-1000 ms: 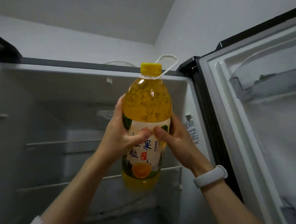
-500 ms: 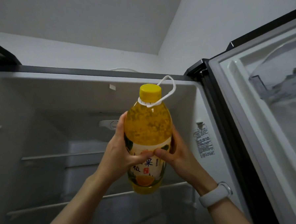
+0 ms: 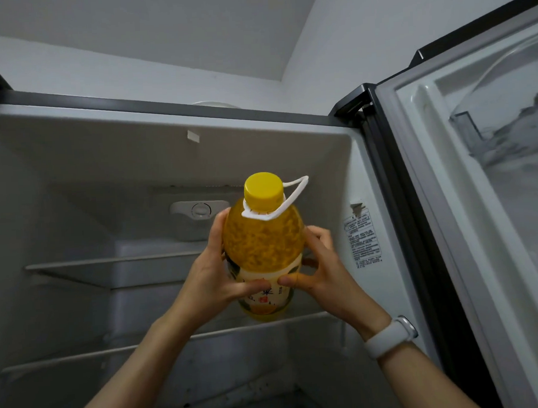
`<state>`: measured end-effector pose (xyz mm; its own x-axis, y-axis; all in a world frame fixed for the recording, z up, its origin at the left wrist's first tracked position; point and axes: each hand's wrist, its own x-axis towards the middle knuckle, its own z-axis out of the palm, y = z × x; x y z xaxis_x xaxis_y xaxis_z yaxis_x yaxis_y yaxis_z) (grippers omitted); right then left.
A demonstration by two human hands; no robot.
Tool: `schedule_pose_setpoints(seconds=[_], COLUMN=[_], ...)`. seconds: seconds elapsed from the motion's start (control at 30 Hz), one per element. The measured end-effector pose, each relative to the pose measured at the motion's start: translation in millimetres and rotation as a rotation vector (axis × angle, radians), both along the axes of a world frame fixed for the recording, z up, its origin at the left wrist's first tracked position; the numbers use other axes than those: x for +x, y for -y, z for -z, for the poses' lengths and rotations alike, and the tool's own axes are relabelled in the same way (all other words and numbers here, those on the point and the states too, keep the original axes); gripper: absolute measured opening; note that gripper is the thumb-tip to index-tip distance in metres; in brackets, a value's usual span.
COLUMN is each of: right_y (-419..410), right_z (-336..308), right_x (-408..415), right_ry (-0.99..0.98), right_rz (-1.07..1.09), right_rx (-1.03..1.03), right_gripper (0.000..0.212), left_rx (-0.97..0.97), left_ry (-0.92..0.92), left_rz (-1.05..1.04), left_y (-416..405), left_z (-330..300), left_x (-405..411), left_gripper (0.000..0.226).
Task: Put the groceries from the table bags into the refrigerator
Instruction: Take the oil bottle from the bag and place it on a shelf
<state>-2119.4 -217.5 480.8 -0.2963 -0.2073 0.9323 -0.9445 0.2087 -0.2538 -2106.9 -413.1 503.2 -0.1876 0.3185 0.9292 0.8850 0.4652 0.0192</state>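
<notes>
A large bottle of orange juice (image 3: 263, 244) with a yellow cap and a white carry loop is held upright inside the open refrigerator (image 3: 119, 168). My left hand (image 3: 212, 278) grips its left side and my right hand (image 3: 324, 272) grips its right side, thumbs meeting on the label. The bottle's base hangs just above the front edge of the second glass shelf (image 3: 82, 354), at the right side of the compartment.
An upper glass shelf (image 3: 108, 262) lies behind and to the left. The refrigerator's right wall carries a label (image 3: 363, 239). The open door (image 3: 479, 192) with a clear door bin (image 3: 507, 132) stands to the right. A white watch is on my right wrist.
Both hands have carried the bottle deeper into the refrigerator and lower, from in front of the top edge down toward the second shelf.
</notes>
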Motion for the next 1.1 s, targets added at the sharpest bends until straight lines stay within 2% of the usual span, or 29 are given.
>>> schedule_pose_setpoints(seconds=[0.1, 0.23, 0.3, 0.37, 0.5, 0.63, 0.77, 0.9, 0.97, 1.07, 1.1], right_y=[-1.5, -10.8, -14.7, -16.9, -18.4, -12.7, 0.7, 1.8, 1.0, 3.0, 4.0], right_z=[0.3, 9.8, 10.3, 8.9, 16.9, 32.1, 45.2, 48.2, 46.6, 42.4, 40.1], right_x=[9.9, 28.6, 39.2, 46.1, 45.7, 33.7, 14.8, -1.7, -6.7, -11.6, -13.2], right_ry=[-0.007, 0.158, 0.226, 0.293, 0.410, 0.452, 0.318, 0.264, 0.250, 0.202, 0.193], right_rz=[0.088, -0.193, -0.285, -0.354, -0.388, -0.353, -0.223, -0.189, -0.184, -0.164, -0.157], right_rx=[-0.017, -0.086, -0.040, -0.012, -0.077, -0.105, -0.106, -0.129, -0.142, -0.140, -0.137], right_gripper=[0.076, 0.084, 0.099, 0.110, 0.113, 0.089, 0.051, 0.040, 0.040, 0.039, 0.038], left_rx=[-0.008, 0.004, 0.006, -0.009, -0.088, -0.076, 0.007, -0.036, -0.051, 0.002, 0.002], left_ry=[0.013, 0.038, 0.049, 0.067, 0.048, 0.079, 0.093, 0.141, 0.273, 0.579, 0.594], left_rz=[0.039, 0.071, 0.068, 0.068, 0.009, -0.008, -0.057, -0.107, 0.033, 0.358, 0.361], left_y=[-2.1, -5.4, -6.9, -9.4, -9.2, -0.8, 7.2, 13.8, 21.6, 24.7, 20.9], left_z=[1.0, 8.2, 13.1, 17.9, 28.8, 44.8, 48.7, 43.1, 45.3, 49.1, 49.1], left_x=[1.0, -1.6, -5.6, -9.3, -18.3, -34.0, -47.2, -51.7, -45.1, -23.8, -18.0], left_gripper=[0.108, 0.109, 0.109, 0.111, 0.109, 0.099, 0.089, 0.086, 0.079, 0.074, 0.072])
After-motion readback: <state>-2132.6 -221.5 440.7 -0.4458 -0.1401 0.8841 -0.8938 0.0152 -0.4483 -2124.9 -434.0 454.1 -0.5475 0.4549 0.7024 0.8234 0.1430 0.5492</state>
